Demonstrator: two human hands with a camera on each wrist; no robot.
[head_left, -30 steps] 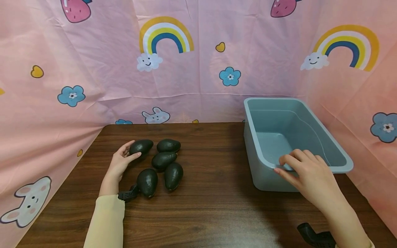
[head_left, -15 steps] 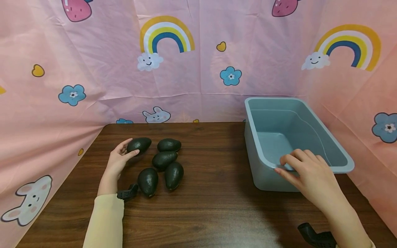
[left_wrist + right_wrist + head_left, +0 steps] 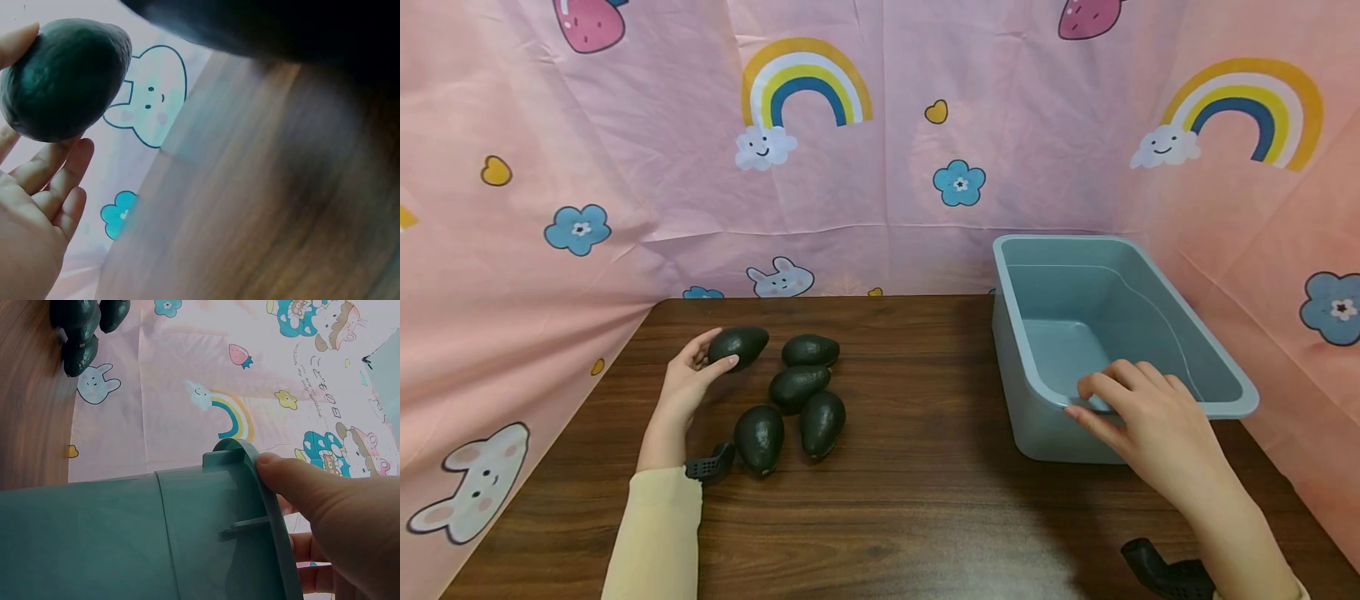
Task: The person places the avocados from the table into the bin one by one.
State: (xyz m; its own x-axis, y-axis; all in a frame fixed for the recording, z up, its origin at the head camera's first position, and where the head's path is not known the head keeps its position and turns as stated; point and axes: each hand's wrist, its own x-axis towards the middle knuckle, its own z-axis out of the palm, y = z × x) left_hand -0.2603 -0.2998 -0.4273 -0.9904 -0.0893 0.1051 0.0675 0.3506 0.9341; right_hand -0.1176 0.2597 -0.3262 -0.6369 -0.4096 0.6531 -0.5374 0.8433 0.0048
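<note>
A dark green avocado (image 3: 739,347) is held between the thumb and fingers of my left hand (image 3: 688,377) over the far left of the table. The left wrist view shows that avocado (image 3: 65,78) pinched, thumb on top and fingertips beneath. Beside it on the table lie several more avocados, the closest being one avocado (image 3: 810,350) to its right. My right hand (image 3: 1150,425) grips the near rim of a blue-grey plastic bin (image 3: 1015,333). In the right wrist view the thumb rests on the outer side of the rim (image 3: 265,487), with the fingers over its inner side.
The brown wooden table (image 3: 895,500) has a patterned pink cloth (image 3: 917,192) behind it and at both sides. The bin stands at the right, near the cloth. One avocado (image 3: 759,439) lies right by the black wrist mount (image 3: 711,467) on the left arm.
My left hand has raised the avocado slightly and moved it a little away from the others. The right hand stays on the bin's rim.
</note>
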